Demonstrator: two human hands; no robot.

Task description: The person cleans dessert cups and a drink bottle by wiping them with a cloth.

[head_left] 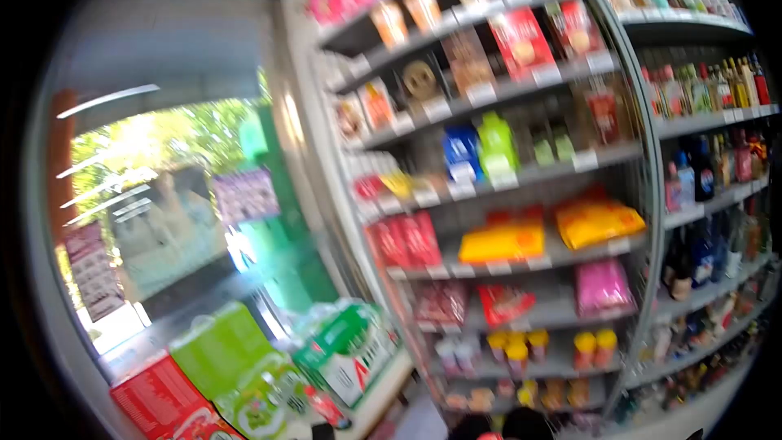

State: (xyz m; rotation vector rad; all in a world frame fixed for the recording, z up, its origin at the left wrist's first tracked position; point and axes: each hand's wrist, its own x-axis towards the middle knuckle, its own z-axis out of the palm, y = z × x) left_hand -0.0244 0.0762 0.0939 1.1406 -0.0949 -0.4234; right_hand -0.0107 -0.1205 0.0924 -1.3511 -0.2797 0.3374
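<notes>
Neither of my hands is in the picture. The view is tilted and smeared by motion. A tall grey shelf unit (627, 73) carries packaged goods. Yellow bags (502, 242) lie on a middle shelf, with red packets (407, 240) left of them. Above stand a blue pouch (463, 155) and a green pouch (496, 145). Lower down are a pink bag (604, 287) and small yellow-lidded jars (516, 352). Dark rounded shapes (525, 424) show at the bottom edge; I cannot make out what they are.
Left of the shelves is a window (171, 228) with posters. Below it, a red box (159, 395), a green box (216, 348) and a green-and-white pack (350, 354) stand on a ledge. Shelves of bottles (705, 167) continue on the right.
</notes>
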